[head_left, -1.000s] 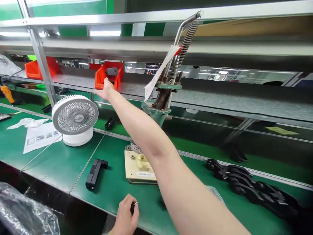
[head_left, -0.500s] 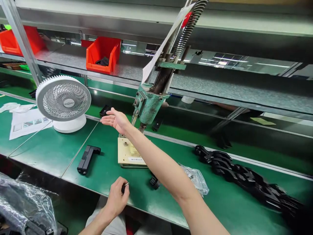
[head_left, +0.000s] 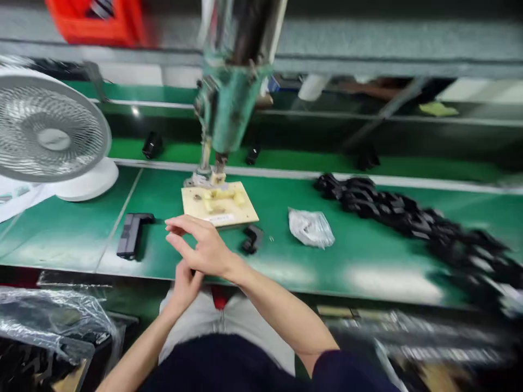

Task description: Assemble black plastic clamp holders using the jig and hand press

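My right hand reaches across over my left, fingers stretched out and thumb apart, with nothing visible in it. Beneath it, my left hand is closed at the bench edge; its fingertips are partly covered, and only a dark bit shows between them. Left of the hands lies a black L-shaped plastic part. A smaller black angled part rests to their right. Behind them stands a green hand press, its ram above a cream fixture plate with a raised yellowish nest.
A white fan stands at the left. To the right lie a clear plastic bag and a long row of black parts. A red bin sits on the shelf above. Plastic film covers things at lower left.
My right hand has come down and back from beside the press to over my left hand. The view has tilted downward and shifted right. The black parts lie as before.
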A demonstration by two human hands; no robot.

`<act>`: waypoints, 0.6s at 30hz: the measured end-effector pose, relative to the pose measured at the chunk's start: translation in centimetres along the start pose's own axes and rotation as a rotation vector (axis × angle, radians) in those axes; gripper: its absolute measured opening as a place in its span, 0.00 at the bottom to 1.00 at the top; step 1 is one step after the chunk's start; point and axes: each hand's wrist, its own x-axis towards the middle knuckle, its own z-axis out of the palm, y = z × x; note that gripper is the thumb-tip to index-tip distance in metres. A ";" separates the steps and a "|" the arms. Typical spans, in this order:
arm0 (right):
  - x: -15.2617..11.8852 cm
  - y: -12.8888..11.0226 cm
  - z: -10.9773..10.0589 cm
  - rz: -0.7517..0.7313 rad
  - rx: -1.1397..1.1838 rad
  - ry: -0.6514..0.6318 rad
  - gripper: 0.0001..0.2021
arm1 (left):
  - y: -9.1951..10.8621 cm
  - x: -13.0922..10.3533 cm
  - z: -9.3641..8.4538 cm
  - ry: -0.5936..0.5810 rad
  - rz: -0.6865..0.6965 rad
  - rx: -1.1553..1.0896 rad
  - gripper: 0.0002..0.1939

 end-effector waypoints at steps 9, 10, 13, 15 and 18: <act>-23.8 0.3 -7.0 0.465 -0.675 0.511 0.11 | 3.3 -0.8 -0.4 -0.012 -0.346 -0.382 0.07; -26.0 -0.3 -8.9 0.580 -0.744 0.533 0.12 | 3.7 -0.7 -0.2 -0.007 -0.349 -0.364 0.07; -32.7 -1.6 -15.7 0.938 -0.996 0.661 0.14 | 4.4 -0.3 0.2 0.011 -0.362 -0.273 0.06; -37.1 -2.0 -19.9 1.306 -1.144 0.762 0.15 | 4.5 0.2 0.3 0.027 -0.348 -0.213 0.06; -41.4 -1.5 -23.7 1.693 -1.098 0.667 0.12 | 4.1 1.0 0.6 0.052 -0.310 -0.158 0.08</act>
